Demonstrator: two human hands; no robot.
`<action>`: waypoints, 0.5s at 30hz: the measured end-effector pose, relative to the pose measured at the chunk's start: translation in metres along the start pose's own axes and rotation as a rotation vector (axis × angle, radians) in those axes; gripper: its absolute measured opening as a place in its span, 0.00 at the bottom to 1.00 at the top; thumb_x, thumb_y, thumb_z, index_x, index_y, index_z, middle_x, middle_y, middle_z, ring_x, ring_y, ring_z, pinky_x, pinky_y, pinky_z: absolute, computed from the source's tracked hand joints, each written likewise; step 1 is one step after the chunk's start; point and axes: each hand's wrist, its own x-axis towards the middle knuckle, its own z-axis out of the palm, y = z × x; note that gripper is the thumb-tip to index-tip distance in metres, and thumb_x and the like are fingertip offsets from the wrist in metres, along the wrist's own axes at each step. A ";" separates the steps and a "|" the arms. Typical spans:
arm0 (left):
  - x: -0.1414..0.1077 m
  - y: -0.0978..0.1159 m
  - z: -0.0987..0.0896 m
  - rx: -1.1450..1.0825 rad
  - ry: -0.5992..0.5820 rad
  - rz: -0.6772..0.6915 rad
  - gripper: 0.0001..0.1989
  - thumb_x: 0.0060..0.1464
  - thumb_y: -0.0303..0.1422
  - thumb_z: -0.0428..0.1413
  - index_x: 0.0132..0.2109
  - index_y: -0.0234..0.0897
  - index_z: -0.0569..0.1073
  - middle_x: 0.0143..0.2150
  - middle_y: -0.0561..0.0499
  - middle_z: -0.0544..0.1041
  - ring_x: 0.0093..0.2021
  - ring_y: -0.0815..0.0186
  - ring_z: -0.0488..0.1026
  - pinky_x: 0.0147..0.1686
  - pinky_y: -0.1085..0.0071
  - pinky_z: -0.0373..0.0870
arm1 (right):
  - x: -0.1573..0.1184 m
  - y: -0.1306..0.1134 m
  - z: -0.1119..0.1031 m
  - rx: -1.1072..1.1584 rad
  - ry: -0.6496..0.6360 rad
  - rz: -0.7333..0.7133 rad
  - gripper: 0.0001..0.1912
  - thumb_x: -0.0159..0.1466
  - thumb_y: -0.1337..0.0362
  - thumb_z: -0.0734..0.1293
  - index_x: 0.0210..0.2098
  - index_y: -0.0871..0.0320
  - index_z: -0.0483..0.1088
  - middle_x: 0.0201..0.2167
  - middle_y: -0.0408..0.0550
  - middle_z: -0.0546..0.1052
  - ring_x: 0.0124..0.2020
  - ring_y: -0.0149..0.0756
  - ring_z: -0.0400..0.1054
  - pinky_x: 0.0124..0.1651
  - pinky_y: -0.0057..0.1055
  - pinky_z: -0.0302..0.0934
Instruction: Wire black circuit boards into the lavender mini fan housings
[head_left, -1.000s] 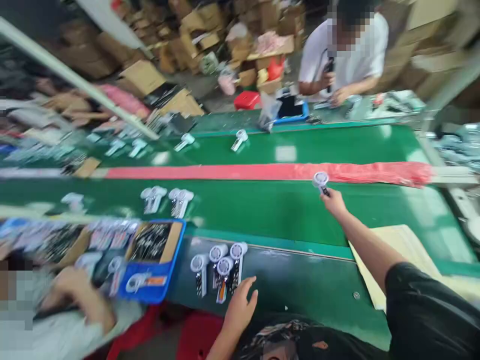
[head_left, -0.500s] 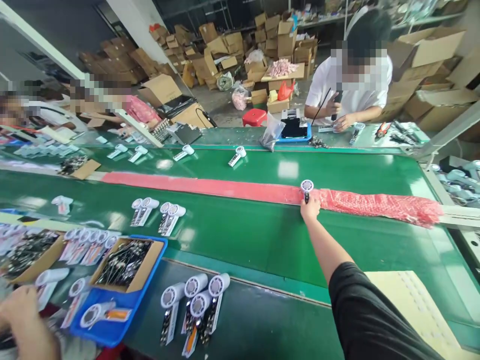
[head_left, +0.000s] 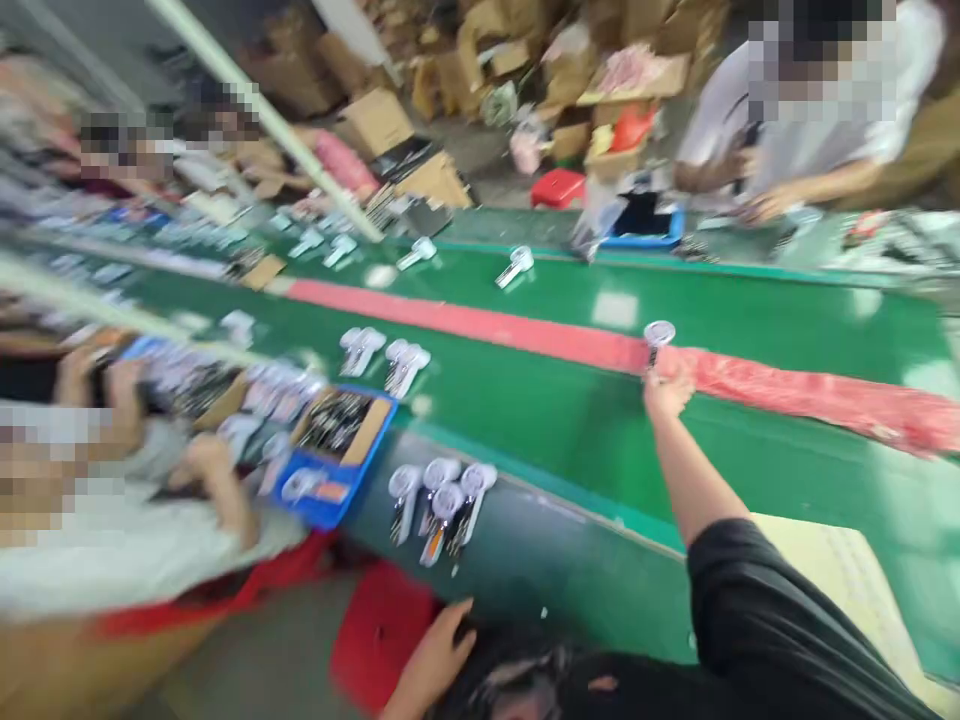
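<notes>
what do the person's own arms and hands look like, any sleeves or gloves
Both the right hand and left hand are bare, without gloves. The right forearm comes out of a loose black short sleeve, part of a black top with a blurred print on its front.

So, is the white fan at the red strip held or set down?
Held: the right hand is closed round the handle of the white fan, with its round head up above the fingers.

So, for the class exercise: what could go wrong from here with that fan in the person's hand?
The handheld fan in the right hand sits at the red plastic strip, so it could snag or drop. The four bunched fans on the dark bench might get knocked by the left hand.
</notes>
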 end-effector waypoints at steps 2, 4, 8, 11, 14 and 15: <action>-0.014 -0.019 -0.012 -0.057 0.032 -0.064 0.19 0.50 0.25 0.54 0.49 0.35 0.79 0.51 0.42 0.80 0.57 0.56 0.74 0.61 0.62 0.67 | -0.045 0.006 0.028 -0.004 -0.054 -0.003 0.33 0.69 0.61 0.57 0.68 0.67 0.43 0.65 0.71 0.49 0.68 0.59 0.42 0.65 0.61 0.45; -0.011 -0.036 -0.024 -0.096 0.080 -0.111 0.19 0.53 0.25 0.53 0.51 0.35 0.77 0.54 0.43 0.79 0.56 0.59 0.75 0.60 0.64 0.67 | -0.103 0.021 0.048 0.012 -0.181 -0.049 0.35 0.64 0.62 0.59 0.65 0.73 0.45 0.62 0.74 0.51 0.67 0.59 0.40 0.64 0.57 0.49; 0.016 -0.066 -0.043 -0.118 0.161 -0.119 0.18 0.59 0.27 0.50 0.54 0.37 0.74 0.54 0.44 0.78 0.51 0.63 0.76 0.57 0.66 0.70 | -0.239 0.057 0.063 0.062 -0.531 -0.166 0.25 0.59 0.59 0.62 0.55 0.61 0.63 0.53 0.62 0.64 0.56 0.52 0.59 0.60 0.53 0.57; 0.042 -0.080 -0.047 -0.103 0.191 -0.084 0.17 0.63 0.29 0.47 0.57 0.37 0.70 0.55 0.44 0.75 0.51 0.64 0.75 0.56 0.66 0.70 | -0.312 0.064 0.075 0.091 -0.803 -0.209 0.17 0.59 0.58 0.65 0.47 0.54 0.70 0.46 0.52 0.71 0.44 0.43 0.69 0.52 0.46 0.66; 0.064 -0.086 -0.049 -0.062 0.213 -0.057 0.17 0.65 0.33 0.47 0.58 0.35 0.67 0.55 0.42 0.73 0.50 0.64 0.75 0.53 0.68 0.70 | -0.341 0.051 0.094 0.075 -0.942 -0.214 0.15 0.58 0.61 0.67 0.45 0.53 0.73 0.44 0.49 0.74 0.39 0.38 0.72 0.46 0.40 0.69; 0.069 -0.086 -0.051 -0.038 0.231 -0.056 0.17 0.64 0.36 0.49 0.57 0.34 0.66 0.54 0.41 0.72 0.51 0.62 0.75 0.53 0.66 0.70 | -0.345 0.043 0.101 0.059 -0.953 -0.215 0.15 0.58 0.62 0.68 0.45 0.54 0.73 0.43 0.49 0.75 0.38 0.38 0.72 0.45 0.40 0.69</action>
